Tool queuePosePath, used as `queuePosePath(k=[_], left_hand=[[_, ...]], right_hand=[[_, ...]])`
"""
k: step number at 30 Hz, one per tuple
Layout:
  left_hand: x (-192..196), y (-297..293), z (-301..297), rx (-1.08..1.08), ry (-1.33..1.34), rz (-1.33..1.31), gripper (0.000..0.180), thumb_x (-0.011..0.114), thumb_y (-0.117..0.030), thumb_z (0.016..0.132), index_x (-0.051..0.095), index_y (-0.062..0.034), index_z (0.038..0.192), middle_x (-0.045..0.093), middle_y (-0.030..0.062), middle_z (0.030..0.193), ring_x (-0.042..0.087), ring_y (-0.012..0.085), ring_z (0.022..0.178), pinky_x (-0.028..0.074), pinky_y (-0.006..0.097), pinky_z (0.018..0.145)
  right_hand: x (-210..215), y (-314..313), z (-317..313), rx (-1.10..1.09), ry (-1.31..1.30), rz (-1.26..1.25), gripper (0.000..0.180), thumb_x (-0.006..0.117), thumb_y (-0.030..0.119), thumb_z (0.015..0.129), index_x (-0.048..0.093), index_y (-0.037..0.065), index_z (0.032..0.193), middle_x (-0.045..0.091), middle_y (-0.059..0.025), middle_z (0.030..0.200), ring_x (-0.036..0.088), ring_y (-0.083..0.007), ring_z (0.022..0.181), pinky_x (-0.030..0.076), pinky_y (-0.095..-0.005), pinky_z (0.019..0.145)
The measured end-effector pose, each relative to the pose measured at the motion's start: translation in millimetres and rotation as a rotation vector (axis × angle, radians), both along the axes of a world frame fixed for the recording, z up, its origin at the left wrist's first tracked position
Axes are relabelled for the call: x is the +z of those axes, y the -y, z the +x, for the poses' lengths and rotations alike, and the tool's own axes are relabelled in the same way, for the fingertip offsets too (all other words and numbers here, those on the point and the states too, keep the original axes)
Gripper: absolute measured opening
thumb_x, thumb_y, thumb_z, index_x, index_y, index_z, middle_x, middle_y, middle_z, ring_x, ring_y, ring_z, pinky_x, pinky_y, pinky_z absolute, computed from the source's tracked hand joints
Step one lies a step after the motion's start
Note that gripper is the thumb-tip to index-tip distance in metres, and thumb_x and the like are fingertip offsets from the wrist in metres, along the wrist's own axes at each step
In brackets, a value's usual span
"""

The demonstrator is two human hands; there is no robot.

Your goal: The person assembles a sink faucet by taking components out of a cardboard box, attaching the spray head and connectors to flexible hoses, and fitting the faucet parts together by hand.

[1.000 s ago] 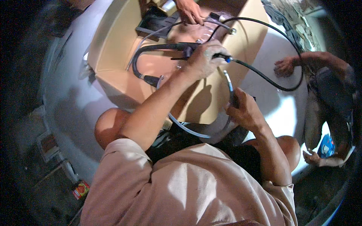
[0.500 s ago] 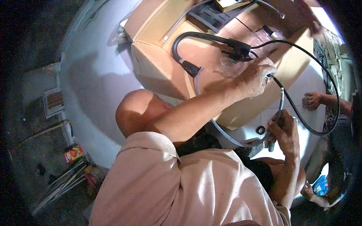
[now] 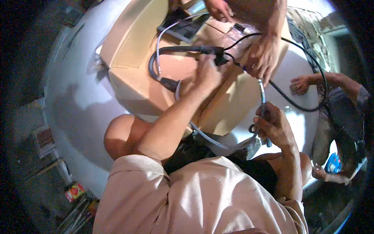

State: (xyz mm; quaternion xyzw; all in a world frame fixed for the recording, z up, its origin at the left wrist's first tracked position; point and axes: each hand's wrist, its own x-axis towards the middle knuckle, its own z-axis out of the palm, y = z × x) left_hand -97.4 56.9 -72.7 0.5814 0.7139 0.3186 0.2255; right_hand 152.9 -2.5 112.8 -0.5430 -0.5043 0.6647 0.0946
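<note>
The thick black hose [image 3: 171, 50] lay in a curve on top of the cardboard box [image 3: 132, 46], and its metal end fitting [image 3: 169, 83] rested near the front edge of the box. My left hand [image 3: 208, 74] was laid on the box, with the fingers closed around the black connector [image 3: 218, 58] where this hose met the thin black cable [image 3: 296, 103]. A grey braided hose [image 3: 218, 140] ran from under my left wrist in a low loop over the edge of the box and rose to my right hand [image 3: 272, 126]. My right hand was closed tightly around the upper part of this grey hose, off the box and above the white floor [image 3: 78, 101]. So my two hands were well apart, each one clamped on a different piece. The thin black cable made a wide loop to the right, over the floor. Another person's hand [image 3: 263, 58] reached down onto the box just beside my left hand, and a second hand of that person [image 3: 218, 8] was near a dark flat device [image 3: 183, 27] at the far side of the box. One more person sat at the right with a hand [image 3: 299, 85] resting on the floor.
</note>
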Motion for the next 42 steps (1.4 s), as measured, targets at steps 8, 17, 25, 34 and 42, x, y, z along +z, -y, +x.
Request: queuePosePath(k=[8,17,25,34,42], left_hand=[[-53,41,-91,-0.135,-0.608,-0.846,0.043,0.052,-0.031,0.101,0.059,-0.0093,0.138,0.039,0.0149,0.147,0.037,0.0372,0.139,0.048,0.06,0.1],[-39,53,-73,-0.11,-0.574,-0.782,0.032,0.048,-0.013,0.099,0.058,0.0024,0.125,0.041,0.0231,0.141,0.061,0.042,0.114,0.052,0.049,0.099],[3,24,-85,0.33,-0.448,-0.508,0.039,0.051,-0.015,0.097,0.047,0.0085,0.128,0.06,0.0258,0.117,0.067,0.038,0.106,0.055,0.05,0.093],[138,4,-80,0.353,0.891,-0.287,0.048,0.052,0.007,0.084,0.051,0.0023,0.131,0.064,0.0172,0.1,0.061,0.018,0.075,0.052,0.03,0.069],[206,15,-20,-0.102,1.204,-0.084,0.055,0.054,-0.051,0.101,0.051,-0.0074,0.135,0.062,0.0081,0.078,0.049,0.0122,0.062,0.041,0.024,0.061]], right_hand=[[3,0,2,-0.016,0.116,0.06,0.014,0.063,0.012,0.093,0.053,0.002,0.095,0.059,-0.0054,0.07,0.058,-0.0154,0.056,0.049,-0.0323,0.051],[-1,9,11,-0.055,0.105,0.095,0.013,0.062,0.011,0.093,0.054,0.001,0.095,0.059,-0.0071,0.07,0.061,-0.0177,0.058,0.05,-0.0335,0.054],[14,10,17,0.126,0.396,0.447,0.03,0.061,0.005,0.091,0.055,-0.004,0.119,0.066,-0.0208,0.08,0.071,-0.0348,0.079,0.056,-0.0437,0.069],[6,6,25,0.044,0.542,0.517,0.023,0.056,0.013,0.098,0.056,0.001,0.117,0.069,-0.0252,0.094,0.067,-0.0453,0.092,0.052,-0.0523,0.079],[-3,4,38,-0.001,0.592,0.546,0.015,0.049,0.015,0.102,0.058,0.004,0.1,0.066,-0.025,0.088,0.064,-0.0483,0.085,0.05,-0.0536,0.073]])
